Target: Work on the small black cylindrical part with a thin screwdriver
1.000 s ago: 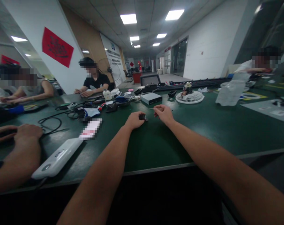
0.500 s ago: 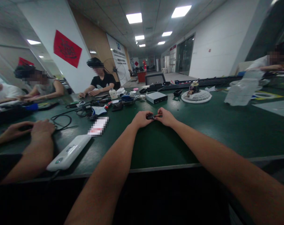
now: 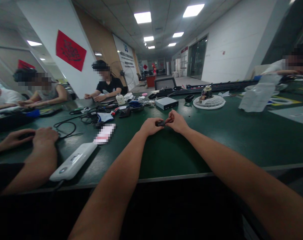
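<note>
Two-handed pinch: left hand (image 3: pixel 149 127) and right hand (image 3: pixel 178 122) press fingertips onto a small black part (image 3: pixel 160 123) held between them, over the green bench (image 3: pixel 216 140). Thin wire (image 3: pixel 172 115) rises at right fingers. Ahead, silver box (image 3: pixel 167 103); farther right, round white grille (image 3: pixel 209 102). Far left, a co-worker's hands (image 3: pixel 42 137) near white plastic case (image 3: pixel 72 157).

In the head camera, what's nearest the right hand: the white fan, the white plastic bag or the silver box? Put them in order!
1. Silver box, just ahead of the right hand.
2. White fan, ahead and to the right.
3. White plastic bag, farther right.
</note>
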{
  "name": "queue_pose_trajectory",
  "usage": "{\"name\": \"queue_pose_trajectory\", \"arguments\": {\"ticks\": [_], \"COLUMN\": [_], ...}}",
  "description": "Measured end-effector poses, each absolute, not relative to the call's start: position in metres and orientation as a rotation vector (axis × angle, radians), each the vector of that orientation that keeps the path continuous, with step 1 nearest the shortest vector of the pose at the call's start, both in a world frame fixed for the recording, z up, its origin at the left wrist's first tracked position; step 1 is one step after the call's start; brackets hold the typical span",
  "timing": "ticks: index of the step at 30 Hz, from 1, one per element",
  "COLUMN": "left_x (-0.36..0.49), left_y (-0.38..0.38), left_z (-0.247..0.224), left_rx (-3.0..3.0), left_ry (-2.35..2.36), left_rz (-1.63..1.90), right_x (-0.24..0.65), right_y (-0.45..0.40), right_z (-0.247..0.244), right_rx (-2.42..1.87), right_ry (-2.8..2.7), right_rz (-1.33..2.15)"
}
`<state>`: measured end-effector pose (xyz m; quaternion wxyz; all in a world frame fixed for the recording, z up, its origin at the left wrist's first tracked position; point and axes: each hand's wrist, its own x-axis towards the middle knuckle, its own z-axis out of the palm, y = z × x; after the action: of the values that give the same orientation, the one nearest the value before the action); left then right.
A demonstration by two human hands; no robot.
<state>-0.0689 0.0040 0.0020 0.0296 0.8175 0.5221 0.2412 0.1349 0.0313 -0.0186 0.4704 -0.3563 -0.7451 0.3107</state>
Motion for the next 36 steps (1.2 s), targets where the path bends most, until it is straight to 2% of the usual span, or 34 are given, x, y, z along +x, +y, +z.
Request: {"name": "queue_pose_trajectory", "arguments": {"ticks": [11,23,36], "left_x": [-0.062,-0.054,-0.057], "left_y": [-0.002,-0.007,-0.004], "left_z": [0.011,0.019,0.014], "left_rx": [2.629,2.660,2.683], "left_ry": [1.419,1.392,1.611], "left_rz": [0.697,0.697,0.760], "right_x": [0.137,0.144,0.136], "right_y": [0.034,0.034,0.032], "right_z": [-0.021,-0.019,-0.015], "right_rx": [-0.859,-1.005,-1.011], "right_ry": [-1.781,-1.879,-1.878], "right_rz": [0.780,0.579,0.509]}}
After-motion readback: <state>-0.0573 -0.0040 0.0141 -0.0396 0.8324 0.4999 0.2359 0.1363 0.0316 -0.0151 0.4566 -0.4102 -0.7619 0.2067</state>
